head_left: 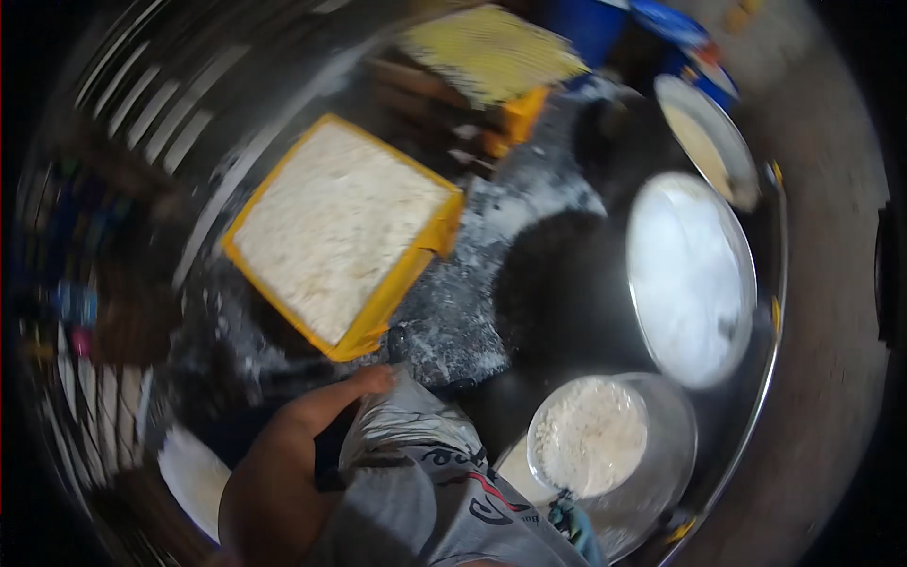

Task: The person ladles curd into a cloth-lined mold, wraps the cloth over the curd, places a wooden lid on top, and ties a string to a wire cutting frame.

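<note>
My left hand (374,380) is at the hem of a grey printed shirt (416,491). Its fingers look closed on the cloth, though motion blurs them. Just beyond the hand stands a yellow crate (416,269) filled to the rim with a whitish, floury or grainy mass (335,222). My right hand does not show. On the right, a round bowl (540,472) of pale lumpy stuff (590,435) sits on a wide metal tray (675,444). Farther back is a large metal basin (753,288) holding white powder (685,274).
Another basin (746,180) with pale yellowish contents lies behind the powder. A yellow textured sheet (491,52) and a blue container (586,33) are at the back. White residue streaks the dark surface (472,302). A metal rim (779,378) curves along the right. A greenish cloth (576,524) hangs near the bowl.
</note>
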### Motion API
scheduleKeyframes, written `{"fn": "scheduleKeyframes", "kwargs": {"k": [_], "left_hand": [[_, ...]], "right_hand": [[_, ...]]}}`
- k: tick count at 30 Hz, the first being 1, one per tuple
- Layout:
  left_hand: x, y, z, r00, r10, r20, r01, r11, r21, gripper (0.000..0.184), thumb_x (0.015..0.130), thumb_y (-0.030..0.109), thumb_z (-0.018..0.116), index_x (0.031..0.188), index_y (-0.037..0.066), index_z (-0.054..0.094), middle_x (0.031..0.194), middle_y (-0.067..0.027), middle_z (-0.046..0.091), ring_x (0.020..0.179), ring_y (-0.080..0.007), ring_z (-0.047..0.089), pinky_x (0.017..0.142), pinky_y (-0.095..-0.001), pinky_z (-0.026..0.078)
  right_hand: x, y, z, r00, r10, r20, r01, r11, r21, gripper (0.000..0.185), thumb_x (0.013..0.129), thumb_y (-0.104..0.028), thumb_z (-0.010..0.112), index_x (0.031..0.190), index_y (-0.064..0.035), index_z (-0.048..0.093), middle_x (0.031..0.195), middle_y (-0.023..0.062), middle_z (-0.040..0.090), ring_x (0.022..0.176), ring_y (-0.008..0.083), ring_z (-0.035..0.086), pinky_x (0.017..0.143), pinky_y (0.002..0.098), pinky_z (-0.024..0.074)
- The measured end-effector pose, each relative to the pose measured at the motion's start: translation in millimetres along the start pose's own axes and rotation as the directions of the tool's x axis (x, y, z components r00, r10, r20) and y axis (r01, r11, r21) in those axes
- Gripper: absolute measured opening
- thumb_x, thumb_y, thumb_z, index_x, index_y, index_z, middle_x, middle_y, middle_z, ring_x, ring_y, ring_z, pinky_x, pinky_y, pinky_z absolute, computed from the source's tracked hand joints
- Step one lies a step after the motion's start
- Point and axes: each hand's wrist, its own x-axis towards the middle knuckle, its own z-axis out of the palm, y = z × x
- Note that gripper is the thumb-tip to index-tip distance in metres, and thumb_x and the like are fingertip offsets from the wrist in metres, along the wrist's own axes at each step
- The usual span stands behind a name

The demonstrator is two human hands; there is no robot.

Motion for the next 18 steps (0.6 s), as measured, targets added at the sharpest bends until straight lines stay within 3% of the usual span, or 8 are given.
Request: {"fn": "scheduleKeyframes", "kwargs": {"k": [3, 6, 7, 8, 10, 12, 14, 18], "left_hand": [[6.3, -108.7, 64.5, 0.992, -0.054, -0.110, 0.017, 0.948, -0.318, 0.048, 0.101, 0.045, 0.052, 0.127, 0.008, 0.069, 0.125, -0.0199, 0.071, 0.122, -0.0379, 0.066, 0.101, -0.0519, 0.052], [-14.6, -143.6, 50.2, 0.885, -0.297, -0.360, 0.100, 0.874, -0.475, 0.048, 0.099, 0.048, 0.052, 0.115, 0.008, 0.074, 0.111, -0.0193, 0.075, 0.109, -0.0369, 0.071, 0.093, -0.0497, 0.056], [-7.5, -163.5, 58.5, 0.852, -0.472, -0.228, 0.130, 0.611, -0.781, 0.057, 0.099, 0.056, 0.049, 0.118, 0.008, 0.074, 0.109, -0.0179, 0.076, 0.106, -0.0342, 0.072, 0.090, -0.0479, 0.057], [-11.8, -169.6, 46.3, 0.800, -0.600, -0.028, 0.105, 0.187, -0.977, 0.066, 0.098, 0.064, 0.046, 0.120, 0.008, 0.074, 0.108, -0.0165, 0.076, 0.102, -0.0315, 0.072, 0.087, -0.0461, 0.057], [-25.7, -171.7, 1.0, 0.685, -0.708, 0.168, -0.155, -0.368, -0.917, 0.085, 0.096, 0.080, 0.041, 0.125, 0.007, 0.073, 0.106, -0.0136, 0.076, 0.095, -0.0261, 0.073, 0.081, -0.0425, 0.057], [-47.1, -177.7, -55.9, 0.511, -0.853, 0.108, -0.399, -0.346, -0.849, 0.103, 0.092, 0.090, 0.033, 0.143, 0.005, 0.063, 0.117, -0.0121, 0.073, 0.100, -0.0247, 0.071, 0.087, -0.0427, 0.055], [-22.4, -205.9, -75.8, 0.340, -0.933, -0.118, -0.702, -0.168, -0.692, 0.108, 0.092, 0.091, 0.031, 0.154, 0.005, 0.050, 0.128, -0.0130, 0.069, 0.105, -0.0265, 0.069, 0.093, -0.0448, 0.052], [-34.6, -209.7, -144.5, 0.274, -0.961, -0.046, -0.753, -0.185, -0.632, 0.087, 0.098, 0.077, 0.044, 0.137, 0.003, 0.065, 0.121, -0.0140, 0.072, 0.105, -0.0336, 0.068, 0.097, -0.0459, 0.050]], "right_hand": [[-0.9, -54.9, 66.2, 0.999, -0.041, 0.023, 0.044, 0.990, -0.134, 0.020, 0.102, -0.025, 0.061, 0.097, -0.0066, 0.065, 0.072, 0.0004, 0.061, 0.060, 0.0129, 0.056, 0.053, 0.0257, 0.0456], [3.7, -102.6, 136.7, 0.992, -0.104, 0.064, 0.118, 0.957, -0.264, 0.018, 0.103, -0.023, 0.060, 0.100, -0.0057, 0.065, 0.074, 0.0004, 0.061, 0.062, 0.0122, 0.056, 0.055, 0.0251, 0.0457], [8.5, -114.5, 159.6, 0.987, -0.130, 0.091, 0.152, 0.940, -0.305, 0.018, 0.103, -0.023, 0.060, 0.101, -0.0054, 0.065, 0.075, 0.0004, 0.061, 0.063, 0.0120, 0.056, 0.056, 0.0250, 0.0457], [11.5, -125.9, 184.1, 0.981, -0.152, 0.118, 0.184, 0.922, -0.341, 0.018, 0.103, -0.022, 0.060, 0.102, -0.0051, 0.065, 0.076, 0.0004, 0.061, 0.064, 0.0118, 0.056, 0.057, 0.0248, 0.0457], [19.3, -144.7, 226.2, 0.962, -0.202, 0.185, 0.263, 0.875, -0.406, 0.017, 0.103, -0.021, 0.059, 0.104, -0.0045, 0.064, 0.077, 0.0004, 0.061, 0.066, 0.0113, 0.056, 0.058, 0.0244, 0.0457], [22.5, -160.4, 269.9, 0.935, -0.250, 0.252, 0.344, 0.816, -0.464, 0.017, 0.103, -0.020, 0.059, 0.107, -0.0039, 0.064, 0.079, 0.0004, 0.061, 0.068, 0.0109, 0.056, 0.060, 0.0240, 0.0458], [25.2, -172.7, 310.8, 0.898, -0.294, 0.328, 0.430, 0.743, -0.512, 0.017, 0.104, -0.018, 0.058, 0.109, -0.0033, 0.064, 0.080, 0.0004, 0.060, 0.069, 0.0104, 0.055, 0.061, 0.0237, 0.0458], [26.4, -194.9, 393.4, 0.787, -0.362, 0.499, 0.611, 0.564, -0.555, 0.017, 0.104, -0.016, 0.057, 0.113, -0.0021, 0.063, 0.083, 0.0004, 0.060, 0.073, 0.0095, 0.055, 0.065, 0.0229, 0.0459]]}}
